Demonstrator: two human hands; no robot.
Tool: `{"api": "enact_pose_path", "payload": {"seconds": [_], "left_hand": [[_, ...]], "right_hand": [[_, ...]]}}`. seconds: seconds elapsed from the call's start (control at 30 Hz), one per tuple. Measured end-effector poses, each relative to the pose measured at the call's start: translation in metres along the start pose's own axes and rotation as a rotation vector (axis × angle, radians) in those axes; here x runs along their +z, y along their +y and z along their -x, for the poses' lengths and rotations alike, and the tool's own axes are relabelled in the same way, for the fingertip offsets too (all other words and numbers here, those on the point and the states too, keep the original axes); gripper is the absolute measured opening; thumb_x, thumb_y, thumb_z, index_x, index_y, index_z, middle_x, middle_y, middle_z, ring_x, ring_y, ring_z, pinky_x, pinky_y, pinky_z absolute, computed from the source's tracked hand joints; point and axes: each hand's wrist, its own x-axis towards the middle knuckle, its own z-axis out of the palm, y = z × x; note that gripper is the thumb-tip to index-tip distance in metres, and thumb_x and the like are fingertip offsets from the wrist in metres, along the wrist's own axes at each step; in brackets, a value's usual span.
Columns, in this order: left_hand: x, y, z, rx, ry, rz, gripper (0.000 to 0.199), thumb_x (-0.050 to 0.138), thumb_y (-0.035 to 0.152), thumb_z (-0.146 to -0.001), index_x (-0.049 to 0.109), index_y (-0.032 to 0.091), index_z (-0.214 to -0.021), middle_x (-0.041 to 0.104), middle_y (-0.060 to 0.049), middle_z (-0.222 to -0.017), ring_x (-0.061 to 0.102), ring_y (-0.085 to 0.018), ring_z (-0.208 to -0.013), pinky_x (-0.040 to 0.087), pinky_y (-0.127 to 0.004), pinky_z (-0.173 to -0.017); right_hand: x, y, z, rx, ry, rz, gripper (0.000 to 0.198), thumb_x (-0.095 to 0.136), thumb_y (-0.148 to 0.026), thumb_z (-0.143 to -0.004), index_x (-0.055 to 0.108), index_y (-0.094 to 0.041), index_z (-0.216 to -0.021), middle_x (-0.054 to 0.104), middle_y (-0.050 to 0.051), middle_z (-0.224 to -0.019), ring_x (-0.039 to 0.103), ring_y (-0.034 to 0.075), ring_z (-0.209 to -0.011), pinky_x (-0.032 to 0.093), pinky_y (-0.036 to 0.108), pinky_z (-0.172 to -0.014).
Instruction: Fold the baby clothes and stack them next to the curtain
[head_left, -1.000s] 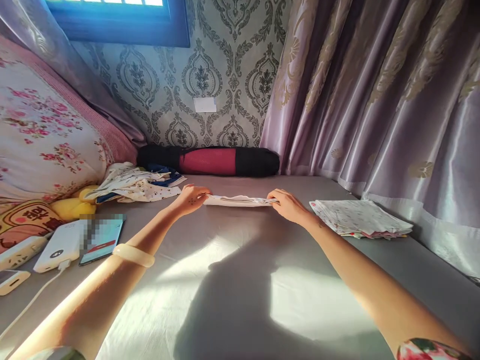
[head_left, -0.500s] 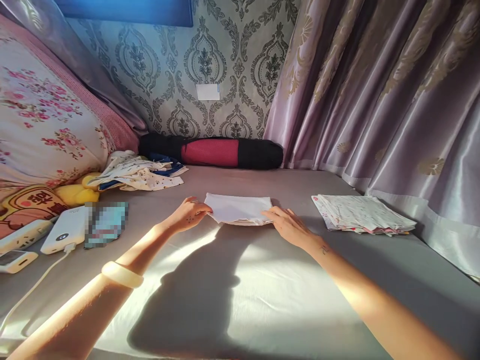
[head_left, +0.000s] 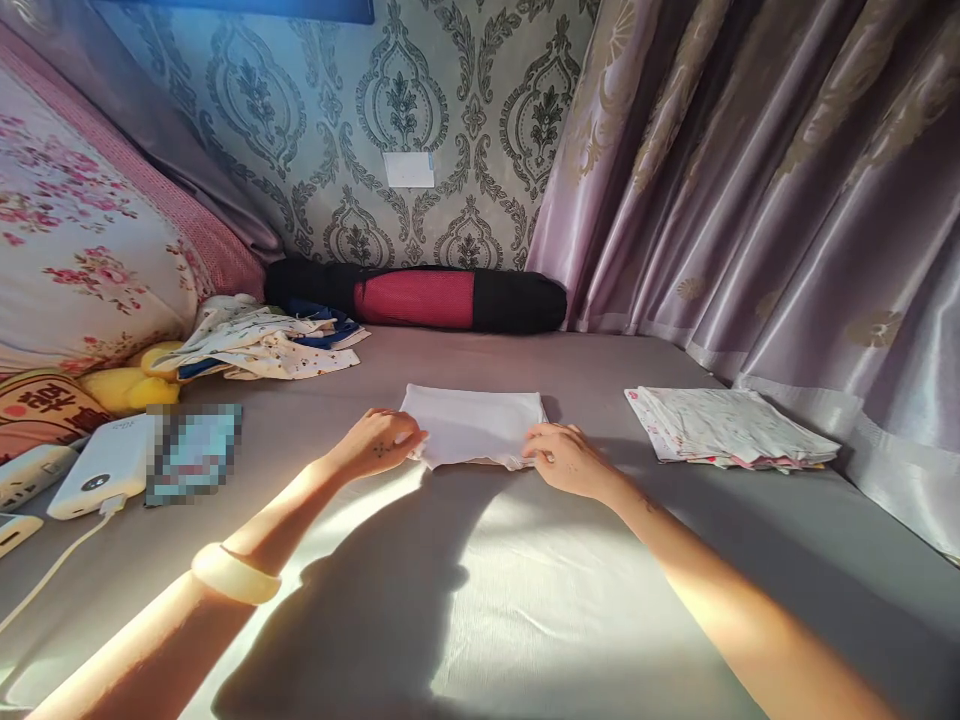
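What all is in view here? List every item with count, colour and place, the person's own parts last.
folded cloth: one, white, centre of the bed sheet, between both hands
bed sheet: one, grey, underneath everything
folded stack: one, white floral print, right, near the curtain
curtain: one, mauve satin, right
bolster: one, black and red, against the wall
loose clothes: one heap, white and blue, left
pillow: one, pink floral, far left
power bank: one, white, left edge
bangle: one, cream, left wrist
left hand: at the cloth's left edge
right hand: at the cloth's right edge
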Motion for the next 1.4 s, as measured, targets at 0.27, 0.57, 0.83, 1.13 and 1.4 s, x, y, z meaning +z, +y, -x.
{"api": "enact_pose_path", "payload": {"seconds": [0.27,0.57,0.83,1.13,1.4], "left_hand": [[0.042,0.053,-0.076,-0.242,0.055,-0.072,0.042,0.036,0.022,-0.095,0.049,0.016,-0.135,0.051,-0.012,-0.144,0.041,-0.025,-0.137,0.033,-0.045,-0.112],[0.079,0.052,-0.076,-0.238,0.017,-0.163,0.052,0.024,0.03,-0.099,0.041,0.011,-0.144,0.038,-0.014,-0.154,0.026,-0.029,-0.146,0.016,-0.052,-0.119],[0.078,0.046,-0.08,-0.203,0.018,-0.145,0.051,0.025,0.032,-0.098,0.045,0.014,-0.142,0.044,-0.013,-0.15,0.037,-0.031,-0.138,0.027,-0.054,-0.112],[0.073,0.036,-0.078,-0.268,0.022,-0.125,0.052,0.026,0.042,-0.099,0.046,0.017,-0.14,0.043,-0.013,-0.15,0.035,-0.03,-0.14,0.026,-0.05,-0.114],[0.072,0.018,-0.075,-0.387,0.042,-0.147,0.057,0.024,0.046,-0.099,0.045,0.013,-0.14,0.043,-0.016,-0.15,0.036,-0.031,-0.14,0.025,-0.052,-0.115]], "right_hand": [[0.032,-0.044,-0.081,0.123,0.092,0.058,0.052,0.032,-0.022,-0.094,0.043,-0.009,-0.144,0.038,0.013,-0.153,0.03,0.024,-0.143,0.024,0.042,-0.115],[0.061,-0.038,-0.084,0.174,0.007,0.108,0.058,0.022,-0.028,-0.097,0.032,-0.009,-0.151,0.025,0.009,-0.16,0.016,0.024,-0.148,0.008,0.048,-0.12],[0.058,-0.038,-0.086,0.202,-0.043,0.096,0.056,0.024,-0.027,-0.097,0.033,-0.014,-0.151,0.026,0.007,-0.159,0.019,0.025,-0.147,0.01,0.049,-0.119],[0.059,-0.03,-0.088,0.296,0.024,0.109,0.055,0.023,-0.029,-0.099,0.037,-0.011,-0.149,0.031,0.01,-0.157,0.024,0.026,-0.145,0.014,0.048,-0.119],[0.055,-0.016,-0.084,0.411,0.052,0.14,0.055,0.024,-0.031,-0.099,0.038,-0.007,-0.147,0.032,0.014,-0.156,0.025,0.026,-0.145,0.015,0.044,-0.119]]}}
